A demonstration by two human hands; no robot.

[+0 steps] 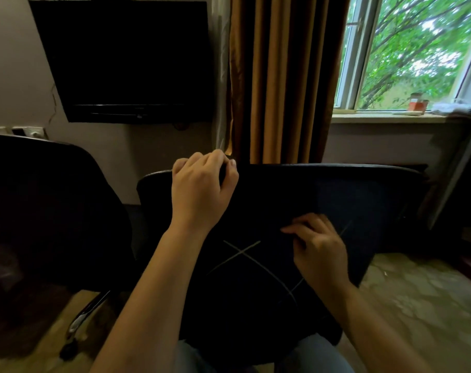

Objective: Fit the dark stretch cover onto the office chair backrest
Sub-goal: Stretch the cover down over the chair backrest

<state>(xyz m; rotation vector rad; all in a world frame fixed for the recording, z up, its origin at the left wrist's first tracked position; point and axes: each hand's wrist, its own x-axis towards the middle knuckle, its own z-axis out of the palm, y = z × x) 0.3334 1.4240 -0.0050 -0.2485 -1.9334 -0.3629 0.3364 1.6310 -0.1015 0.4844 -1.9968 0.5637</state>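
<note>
The office chair backrest stands in front of me, seen from behind. The dark stretch cover lies over its top and rear, with thin light crossing lines at lower centre. My left hand grips the cover at the top edge, left of centre, fingers curled over the rim. My right hand is lower on the right of the rear face, fingers curled and pinching the fabric. The bottom of the backrest is hidden behind my arms and legs.
A second dark office chair stands close on the left, its wheeled base on the floor. A wall-mounted television hangs above. Brown curtains and a window sill lie behind. Pale stone floor shows on the right.
</note>
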